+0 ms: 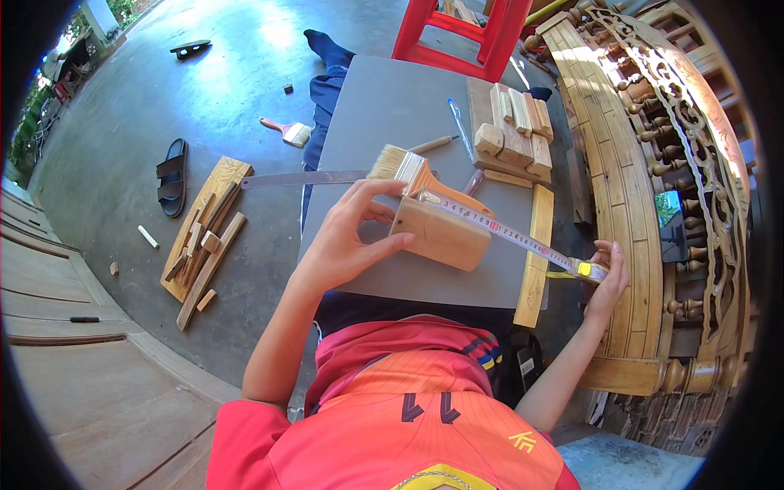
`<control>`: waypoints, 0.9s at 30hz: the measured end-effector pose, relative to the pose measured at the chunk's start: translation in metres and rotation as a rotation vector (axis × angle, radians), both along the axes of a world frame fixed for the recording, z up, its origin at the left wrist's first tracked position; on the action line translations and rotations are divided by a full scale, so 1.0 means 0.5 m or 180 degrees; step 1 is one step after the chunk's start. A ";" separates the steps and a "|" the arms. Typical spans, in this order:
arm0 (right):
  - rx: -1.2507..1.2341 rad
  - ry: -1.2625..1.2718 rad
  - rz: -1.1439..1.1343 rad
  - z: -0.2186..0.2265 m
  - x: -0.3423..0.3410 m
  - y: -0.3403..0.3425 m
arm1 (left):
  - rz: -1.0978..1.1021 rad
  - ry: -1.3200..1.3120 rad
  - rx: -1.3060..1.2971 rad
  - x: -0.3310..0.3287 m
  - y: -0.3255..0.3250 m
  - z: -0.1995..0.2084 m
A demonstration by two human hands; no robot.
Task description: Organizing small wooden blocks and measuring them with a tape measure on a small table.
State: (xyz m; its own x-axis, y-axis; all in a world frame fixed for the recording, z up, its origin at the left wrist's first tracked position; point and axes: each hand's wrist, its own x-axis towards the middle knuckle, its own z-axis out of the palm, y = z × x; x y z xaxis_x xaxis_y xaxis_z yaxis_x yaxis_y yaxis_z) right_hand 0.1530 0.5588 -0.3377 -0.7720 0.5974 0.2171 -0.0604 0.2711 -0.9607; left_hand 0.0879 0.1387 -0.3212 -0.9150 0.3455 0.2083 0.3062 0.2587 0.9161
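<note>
A wooden block (pixel 441 235), pale tan and rectangular with flat faces and straight edges, is held over the near middle part of the grey board (pixel 384 98). Its long face is plain and smooth, with faint grain and a small dark spot toward its left end, and it slants slightly down to the right. The left hand (pixel 351 224) grips that left end, thumb pressed on the near face and fingers curled over the far side. Along the block's upper edge runs the tape blade (pixel 510 233), whitish with black and red markings; it passes over the light wooden strip (pixel 534 261) on the board's right edge and reaches the tape case (pixel 590 270), which has a bright yellow patch. The right hand (pixel 608 282) is closed around this case, just off the board's right side. On the board behind the block lies a wide paintbrush (pixel 417 174) with cream bristles, a metal band and an orange-brown handle; a dark flat metal strip (pixel 306 178) juts out past the board's left edge. Toward the board's far right corner are a blue pen (pixel 459 129) and stacked wood pieces (pixel 514 147). Beyond the board's far edge stands a red stool (pixel 496 41); a wooden bench (pixel 608 180) flanks its right, and a plank with sticks (pixel 233 170) lies on the floor to its left.
</note>
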 end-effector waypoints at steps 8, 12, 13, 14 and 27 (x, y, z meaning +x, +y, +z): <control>0.0124 -0.0066 0.0226 0.018 0.016 -0.007 | -0.0028 0.0318 -0.0187 0.013 0.007 0.018; 0.0318 -0.0116 0.0281 0.041 0.024 -0.024 | 0.0027 0.0700 -0.0262 0.014 0.000 0.011; 0.0367 -0.0092 0.0287 0.044 0.026 -0.027 | 0.0008 0.0825 -0.0285 0.014 -0.001 0.011; 0.0367 -0.0096 0.0285 0.046 0.026 -0.030 | -0.0011 0.0950 -0.0309 0.014 -0.002 0.011; 0.0410 -0.0120 0.0372 0.030 0.001 -0.038 | -0.0139 0.1067 -0.0442 0.009 -0.003 0.010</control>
